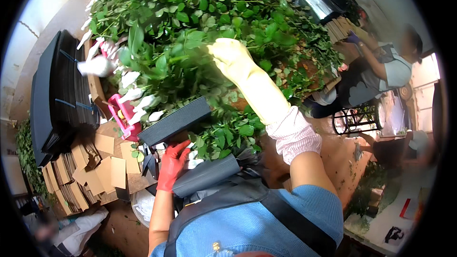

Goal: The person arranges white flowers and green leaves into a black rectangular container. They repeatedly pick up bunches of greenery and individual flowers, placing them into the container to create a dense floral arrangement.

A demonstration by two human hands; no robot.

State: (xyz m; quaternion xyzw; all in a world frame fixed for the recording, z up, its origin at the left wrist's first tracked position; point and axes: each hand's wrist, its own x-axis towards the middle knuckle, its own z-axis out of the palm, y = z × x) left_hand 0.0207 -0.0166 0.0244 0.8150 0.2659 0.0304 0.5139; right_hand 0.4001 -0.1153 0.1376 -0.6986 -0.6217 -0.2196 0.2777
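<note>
Shows two gloved hands. At twelve, right hand [231, 56] in a yellow glove with a striped cuff [296, 135], out over a large heap of leafy stems [190, 4]; fingers curled but blurred, impossible to tell whether gripping any stem. Between seven and eight, left hand [173, 164] in a red glove, fingers partly bent and parted, right beside white-covered buds; hold on them impossible to tell. Just below centre, one smaller leafy bunch [231, 135] between two ribbed dark sheets [207, 176]. At nine, one pink box [130, 132], near at least eight white-covered buds [149, 102], and one stack of dark boards [45, 100] with two blue ties. At eight, brown card pieces [118, 172], too many to count. Three other people: near half past two [371, 76], past three and near eight. On the wall at nine, small marks too blurred to read.
</note>
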